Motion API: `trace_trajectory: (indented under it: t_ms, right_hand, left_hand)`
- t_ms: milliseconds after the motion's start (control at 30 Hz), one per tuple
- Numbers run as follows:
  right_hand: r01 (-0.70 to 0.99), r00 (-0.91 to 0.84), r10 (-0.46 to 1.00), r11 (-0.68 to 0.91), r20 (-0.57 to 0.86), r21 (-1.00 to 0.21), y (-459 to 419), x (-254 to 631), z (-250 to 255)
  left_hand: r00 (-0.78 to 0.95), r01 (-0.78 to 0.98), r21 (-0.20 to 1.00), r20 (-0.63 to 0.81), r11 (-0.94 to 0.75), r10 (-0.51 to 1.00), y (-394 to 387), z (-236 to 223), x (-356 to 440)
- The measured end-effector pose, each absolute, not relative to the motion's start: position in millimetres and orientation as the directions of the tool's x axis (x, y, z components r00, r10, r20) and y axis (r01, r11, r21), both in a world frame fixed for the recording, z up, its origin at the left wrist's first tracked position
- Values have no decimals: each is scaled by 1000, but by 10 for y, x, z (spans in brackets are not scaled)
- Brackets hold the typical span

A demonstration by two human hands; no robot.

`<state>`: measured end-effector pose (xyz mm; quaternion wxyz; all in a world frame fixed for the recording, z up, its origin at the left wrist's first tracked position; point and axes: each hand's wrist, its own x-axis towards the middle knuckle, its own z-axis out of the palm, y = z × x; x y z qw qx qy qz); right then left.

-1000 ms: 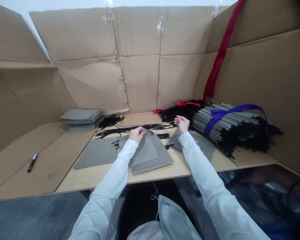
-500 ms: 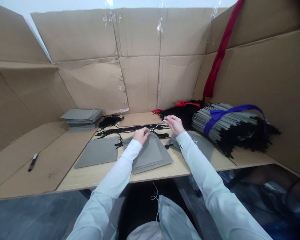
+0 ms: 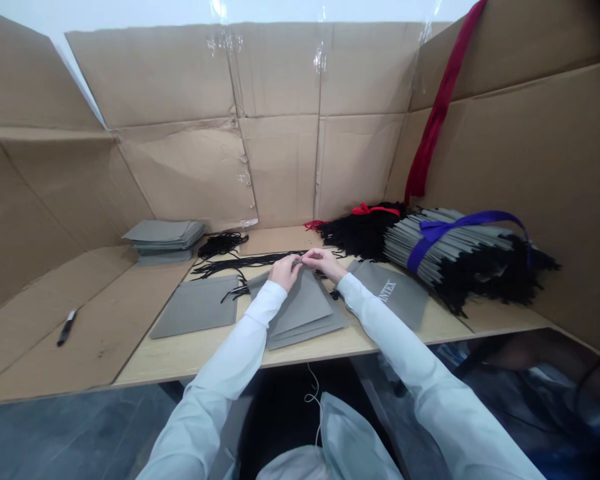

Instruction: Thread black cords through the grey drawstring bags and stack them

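My left hand point(image 3: 285, 271) pinches the top corner of a grey fabric pouch point(image 3: 303, 300), which hangs over a small pile of grey pouches point(image 3: 313, 333). My right hand point(image 3: 326, 264) meets it there, thumb and finger pressed together at the same corner. What the right fingertips hold is hidden by the fingers. Under the right forearm lies a grey pouch with white lettering point(image 3: 393, 293). To the left of the pile rests another flat grey pouch point(image 3: 195, 307), with black cord ends point(image 3: 237, 289) at its upper right corner.
Black cords point(image 3: 250, 261) lie across the table behind my hands. At the back left are stacked grey pouches point(image 3: 165, 240) and a black cord coil point(image 3: 223, 244). A ribbon-tied pouch bundle point(image 3: 450, 247) and black cord bundle point(image 3: 350, 233) stand right. A marker point(image 3: 67, 327) lies far left.
My right hand has come down and left to meet my left hand. The thin light strand stretched between them no longer shows. The held pouch's lower edge has lifted off the pile.
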<state>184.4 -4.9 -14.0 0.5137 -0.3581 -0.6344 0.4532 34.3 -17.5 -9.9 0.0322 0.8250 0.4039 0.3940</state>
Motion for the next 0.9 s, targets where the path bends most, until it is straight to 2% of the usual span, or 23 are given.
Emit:
trace_trajectory:
  t_ms: [133,267,333,433,533,600,700,767,900]
  right_hand:
    - [-49,-137,938,314,318,-948,-7,1864,-160]
    - [-12,122,934,341,337,-940,95,2046,-180]
    - [1,248,914,330,320,-944,143,2190,-196]
    - [-12,353,898,286,264,-958,199,2395,-245]
    - [-30,386,891,272,240,-962,234,2511,-306]
    - [-38,387,891,270,235,-962,243,2532,-334]
    - [-63,417,886,250,203,-966,231,2514,-344]
    - [-96,449,880,221,156,-970,209,2494,-335]
    - [-205,452,890,162,53,-965,157,2469,-306]
  left_hand:
    - [362,626,310,698,-716,618,-186,-78,342]
    - [259,738,319,681,-595,685,-115,-36,218]
    - [157,797,393,600,-460,785,-23,-28,87]
    - [100,758,579,350,-299,931,147,-60,-146]
    - [183,613,757,140,-224,973,270,-127,-318]
    - [212,465,867,89,-180,973,298,-158,-362]
    - [189,139,988,42,-69,981,274,-146,-349]
    - [152,-87,996,2,12,988,237,-114,-319]
    - [124,-405,911,-30,78,992,172,-81,-229]
